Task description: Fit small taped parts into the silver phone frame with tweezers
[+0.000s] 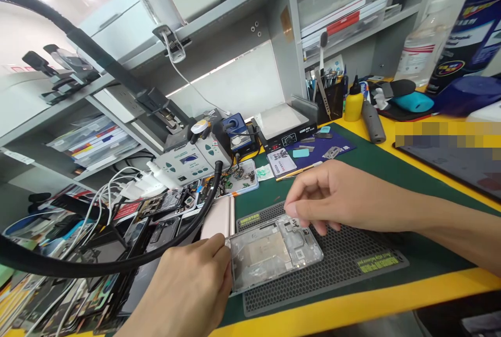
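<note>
A bare silver phone mid-frame (266, 253) lies on a dark honeycomb-patterned pad (344, 253), its inner side up. Its near-left end is gripped by my left hand (195, 279), with the fingers curled around the edge and partly hidden. Over the far-right corner of the mid-frame hovers or rests my right hand (329, 196), thumb and forefinger pinched together. Whether something small sits in that pinch, or whether the fingertips touch the mid-frame, I cannot tell. Just behind my left hand is a pale pink phone panel (219, 217).
A black hose (156, 264) arcs over the left side, above many phone parts. Behind stand a rework station (188, 162), a tray of small parts (245, 183), and a heating plate (285, 120). A yellow bottle (353, 103) and dark tablet (450, 170) are at right.
</note>
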### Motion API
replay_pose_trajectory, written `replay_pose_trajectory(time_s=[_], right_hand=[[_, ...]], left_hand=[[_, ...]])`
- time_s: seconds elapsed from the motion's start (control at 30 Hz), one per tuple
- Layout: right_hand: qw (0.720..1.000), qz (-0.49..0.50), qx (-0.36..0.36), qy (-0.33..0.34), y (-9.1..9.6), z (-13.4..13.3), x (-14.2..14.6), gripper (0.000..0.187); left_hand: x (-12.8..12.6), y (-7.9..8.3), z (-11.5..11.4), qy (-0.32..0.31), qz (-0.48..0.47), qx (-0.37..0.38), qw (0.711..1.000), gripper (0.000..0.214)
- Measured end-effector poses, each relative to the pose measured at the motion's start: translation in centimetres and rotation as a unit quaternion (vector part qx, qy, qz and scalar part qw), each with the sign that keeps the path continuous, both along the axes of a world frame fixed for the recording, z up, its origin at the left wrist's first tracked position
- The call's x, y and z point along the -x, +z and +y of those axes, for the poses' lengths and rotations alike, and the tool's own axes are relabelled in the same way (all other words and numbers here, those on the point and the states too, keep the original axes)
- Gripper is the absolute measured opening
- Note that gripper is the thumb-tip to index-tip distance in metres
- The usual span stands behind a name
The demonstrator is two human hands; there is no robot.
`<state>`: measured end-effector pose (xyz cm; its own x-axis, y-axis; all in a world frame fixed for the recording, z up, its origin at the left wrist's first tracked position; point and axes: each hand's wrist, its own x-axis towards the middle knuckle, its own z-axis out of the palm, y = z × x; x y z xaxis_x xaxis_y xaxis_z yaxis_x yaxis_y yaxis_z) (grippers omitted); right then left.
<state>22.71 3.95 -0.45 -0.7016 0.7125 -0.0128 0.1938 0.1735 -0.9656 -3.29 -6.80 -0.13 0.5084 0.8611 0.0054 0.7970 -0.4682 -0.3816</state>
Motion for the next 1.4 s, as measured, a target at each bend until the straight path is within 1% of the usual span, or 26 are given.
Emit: replay_pose_trajectory(time_s=[0.13,0.37,0.53,0.63,0.7,0.73,0.8,0.9,0.97,1.0,1.07,1.23,1.4], right_hand=[[1.0,-0.002,0.001,0.002,0.2,0.0,-0.1,0.014],[1.0,-0.005,0.01,0.007,0.5,-0.2,-0.2,0.014],[1.0,0.006,0.014,0.012,0.5,0.0,-0.2,0.012],[1.0,0.001,0.006,0.013,0.4,0.0,-0.3,0.016],[0.999,-0.008,-0.032,0.021,0.2,-0.2,-0.3,0.017],[0.997,-0.019,-0.067,0.027,0.0,-0.3,-0.2,0.018],[0.984,-0.044,-0.172,0.035,-0.7,-0.7,0.1,0.026],[0.935,-0.081,-0.341,0.052,-1.9,-1.2,0.8,0.052],[0.905,-0.106,-0.406,0.066,-2.6,-1.4,1.1,0.067],[0.897,-0.118,-0.419,0.073,-2.9,-1.4,1.2,0.073],[0.893,-0.132,-0.422,0.083,-3.2,-1.5,1.2,0.078],[0.896,-0.135,-0.414,0.092,-3.3,-1.5,1.1,0.077],[0.897,-0.128,-0.413,0.089,-3.3,-1.4,1.2,0.077]], left_hand=[[0.0,-0.1,-0.2,0.001,0.007,0.004,1.0,0.022],[-0.4,0.1,-0.2,0.056,0.032,0.064,0.996,0.025],[-0.6,0.2,-0.3,0.07,0.022,0.067,0.995,0.024],[-0.8,0.2,-0.4,0.077,0.019,0.071,0.994,0.024],[-0.9,0.2,-0.4,0.081,0.02,0.074,0.994,0.024],[-0.9,0.2,-0.5,0.083,0.02,0.076,0.993,0.025],[-0.9,0.2,-0.5,0.083,0.018,0.08,0.993,0.025],[-0.9,0.4,-0.6,0.081,0.01,0.088,0.993,0.026],[-0.9,0.4,-0.6,0.084,0.003,0.099,0.992,0.027],[-0.8,0.5,-0.5,0.086,0.0,0.105,0.991,0.027],[-0.8,0.5,-0.5,0.087,-0.003,0.116,0.989,0.028],[-0.6,0.3,-0.3,0.079,0.009,0.127,0.989,0.03],[-1.0,0.6,-0.4,0.086,0.022,0.13,0.988,0.032]])
